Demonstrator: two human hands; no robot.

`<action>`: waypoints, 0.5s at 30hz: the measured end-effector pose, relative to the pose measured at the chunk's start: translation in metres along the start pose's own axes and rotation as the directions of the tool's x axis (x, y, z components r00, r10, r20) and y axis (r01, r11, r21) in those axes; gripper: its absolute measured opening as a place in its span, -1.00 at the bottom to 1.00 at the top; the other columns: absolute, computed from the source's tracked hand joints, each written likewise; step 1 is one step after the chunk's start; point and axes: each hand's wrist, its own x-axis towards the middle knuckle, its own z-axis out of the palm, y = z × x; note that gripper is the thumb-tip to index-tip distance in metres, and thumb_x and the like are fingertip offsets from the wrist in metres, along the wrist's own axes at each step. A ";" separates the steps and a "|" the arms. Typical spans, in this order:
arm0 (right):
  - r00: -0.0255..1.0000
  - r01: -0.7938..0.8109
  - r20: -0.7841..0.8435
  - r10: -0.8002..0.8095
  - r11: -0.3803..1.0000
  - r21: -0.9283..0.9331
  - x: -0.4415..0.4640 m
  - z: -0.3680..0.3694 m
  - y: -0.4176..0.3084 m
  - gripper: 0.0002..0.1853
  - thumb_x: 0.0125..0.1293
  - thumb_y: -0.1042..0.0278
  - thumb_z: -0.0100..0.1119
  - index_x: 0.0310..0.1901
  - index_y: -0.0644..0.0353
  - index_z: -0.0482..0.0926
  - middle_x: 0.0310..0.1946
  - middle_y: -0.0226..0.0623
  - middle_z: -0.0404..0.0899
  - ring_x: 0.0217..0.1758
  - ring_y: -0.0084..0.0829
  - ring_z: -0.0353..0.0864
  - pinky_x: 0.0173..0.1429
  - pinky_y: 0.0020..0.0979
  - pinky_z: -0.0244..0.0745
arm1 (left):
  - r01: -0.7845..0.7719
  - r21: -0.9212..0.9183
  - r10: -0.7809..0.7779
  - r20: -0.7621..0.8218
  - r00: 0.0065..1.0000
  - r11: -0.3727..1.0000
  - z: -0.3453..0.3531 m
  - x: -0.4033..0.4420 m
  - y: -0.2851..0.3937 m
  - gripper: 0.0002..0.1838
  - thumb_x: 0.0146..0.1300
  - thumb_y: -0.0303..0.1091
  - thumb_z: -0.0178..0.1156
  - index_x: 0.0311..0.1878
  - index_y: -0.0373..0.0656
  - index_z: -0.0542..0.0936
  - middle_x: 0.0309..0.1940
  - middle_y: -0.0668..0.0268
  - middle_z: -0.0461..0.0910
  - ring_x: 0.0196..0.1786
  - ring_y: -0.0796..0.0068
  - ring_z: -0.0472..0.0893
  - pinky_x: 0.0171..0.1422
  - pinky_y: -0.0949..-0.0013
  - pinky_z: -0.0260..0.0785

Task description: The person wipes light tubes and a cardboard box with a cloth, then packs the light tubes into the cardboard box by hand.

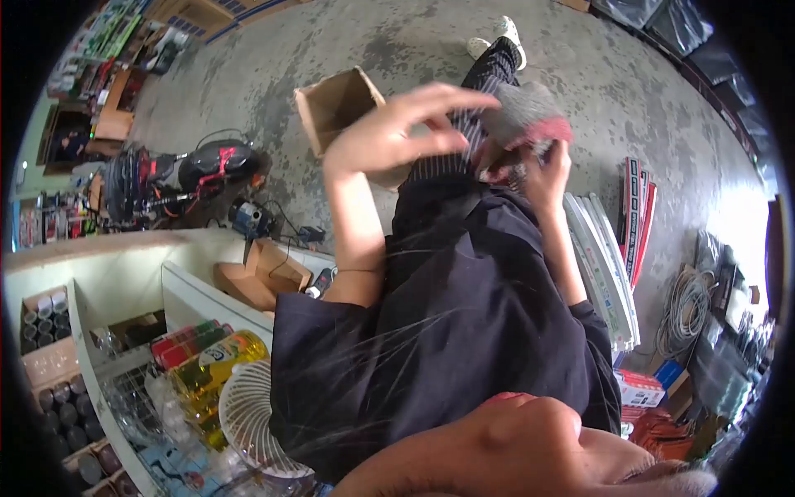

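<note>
My right hand is closed on a bunched grey knitted piece with a red band, which looks like a work glove. The cloth hangs over my lap, and motion blurs its outline. My left hand is raised to the left of it, thumb and fingers apart with nothing between them. Its fingertips reach close to the grey cloth; whether they touch it, I cannot tell. Beneath both hands are my striped dark trousers and black shirt.
An open cardboard box stands on the concrete floor beyond my left hand. A motorcycle is farther left. Shelving with bottles and a white fan grille flank my left side. Long white strips and coiled cable lie to the right.
</note>
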 end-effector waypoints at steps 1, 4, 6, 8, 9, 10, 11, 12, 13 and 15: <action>0.996 0.038 -0.087 -0.032 0.997 0.070 -0.004 0.001 0.020 -0.62 0.07 0.53 0.24 -0.06 0.36 0.42 -0.21 -0.04 0.55 -0.09 -0.23 0.57 -0.03 -0.32 0.44 | -0.007 0.049 0.012 -0.101 0.995 0.999 -0.017 -0.015 -0.012 -0.53 0.32 -0.20 0.11 0.24 -0.22 0.41 0.25 0.23 0.37 -0.09 0.52 0.58 0.06 0.44 0.42; 0.976 0.095 -0.219 0.017 0.865 0.493 -0.004 -0.004 0.013 -0.50 0.16 0.58 0.18 0.16 0.33 0.30 -0.03 -0.21 0.50 0.10 -0.36 0.46 0.21 -0.33 0.37 | 0.306 0.099 -0.180 -0.624 0.761 0.947 -0.049 -0.050 -0.051 -0.56 0.30 -0.14 0.17 0.18 -0.12 0.46 0.08 0.24 0.55 -0.07 0.43 0.62 0.04 0.38 0.43; 0.974 -0.202 0.046 0.224 0.751 0.628 -0.008 -0.022 0.012 -0.33 0.11 0.61 0.17 0.29 0.28 0.21 0.16 -0.19 0.39 0.21 -0.35 0.40 0.31 -0.33 0.27 | 0.546 0.139 -0.223 -0.809 0.544 0.826 -0.059 -0.071 -0.070 -0.56 0.25 -0.12 0.23 0.12 -0.15 0.51 0.00 0.18 0.59 -0.07 0.40 0.61 0.04 0.34 0.43; 0.985 -0.172 0.106 0.136 0.728 0.664 -0.007 -0.032 0.020 -0.20 0.09 0.50 0.27 0.37 0.22 0.11 0.26 -0.20 0.29 0.31 -0.32 0.31 0.37 -0.29 0.20 | 0.602 0.219 -0.176 -0.832 0.527 0.768 -0.070 -0.096 -0.108 -0.59 0.24 -0.16 0.24 0.08 -0.18 0.53 -0.03 0.16 0.60 -0.08 0.39 0.62 0.03 0.35 0.44; 0.992 -0.120 0.058 0.114 0.667 0.735 -0.006 -0.032 0.028 -0.14 0.11 0.31 0.31 0.40 0.21 0.04 0.31 -0.19 0.22 0.36 -0.29 0.24 0.41 -0.25 0.13 | 0.607 0.218 -0.176 -0.835 0.522 0.765 -0.069 -0.098 -0.109 -0.59 0.24 -0.16 0.24 0.08 -0.18 0.53 -0.03 0.16 0.60 -0.08 0.39 0.62 0.03 0.35 0.44; 0.995 -0.066 0.008 0.098 0.600 0.798 -0.006 -0.030 0.035 -0.06 0.12 0.13 0.34 0.42 0.20 -0.03 0.36 -0.17 0.15 0.41 -0.26 0.17 0.45 -0.21 0.07 | 0.564 0.170 -0.190 -0.831 0.523 0.808 -0.066 -0.097 -0.112 -0.60 0.24 -0.18 0.24 0.06 -0.20 0.53 -0.04 0.16 0.61 -0.07 0.39 0.62 0.03 0.35 0.44; 0.993 -0.063 0.001 0.122 0.504 0.861 -0.010 -0.032 0.041 0.08 0.10 -0.27 0.24 0.44 0.19 -0.12 0.42 -0.17 0.05 0.46 -0.23 0.07 0.50 -0.15 -0.05 | 0.520 0.119 -0.206 -0.827 0.524 0.846 -0.062 -0.097 -0.114 -0.62 0.24 -0.19 0.24 0.05 -0.21 0.54 -0.06 0.16 0.61 -0.07 0.40 0.61 0.03 0.36 0.44; 0.996 -0.059 0.018 0.090 0.480 0.875 -0.003 -0.035 0.030 0.09 0.09 -0.43 0.09 0.43 0.22 -0.08 0.42 -0.18 0.04 0.46 -0.22 0.07 0.49 -0.12 -0.04 | 0.493 0.100 -0.230 -0.793 0.564 0.864 -0.057 -0.092 -0.106 -0.64 0.26 -0.23 0.23 0.05 -0.21 0.54 -0.07 0.18 0.62 -0.06 0.40 0.61 0.02 0.37 0.44; 0.994 -0.062 0.031 0.100 0.318 0.946 0.002 -0.036 0.025 0.00 0.15 -0.36 0.08 0.40 0.24 0.00 0.40 -0.17 0.09 0.45 -0.22 0.09 0.49 -0.11 -0.03 | 0.468 0.082 -0.266 -0.731 0.629 0.880 -0.055 -0.088 -0.105 -0.65 0.27 -0.24 0.22 0.05 -0.20 0.54 -0.07 0.20 0.62 -0.05 0.41 0.61 0.03 0.38 0.44; 0.993 -0.072 0.057 0.106 0.143 0.987 0.010 -0.037 0.006 -0.09 0.22 -0.29 0.07 0.38 0.27 0.08 0.38 -0.17 0.14 0.44 -0.21 0.11 0.49 -0.11 -0.03 | 0.448 0.096 -0.314 -0.584 0.748 0.889 -0.060 -0.083 -0.120 -0.66 0.29 -0.24 0.20 0.06 -0.19 0.53 -0.08 0.22 0.63 -0.06 0.42 0.60 0.03 0.39 0.43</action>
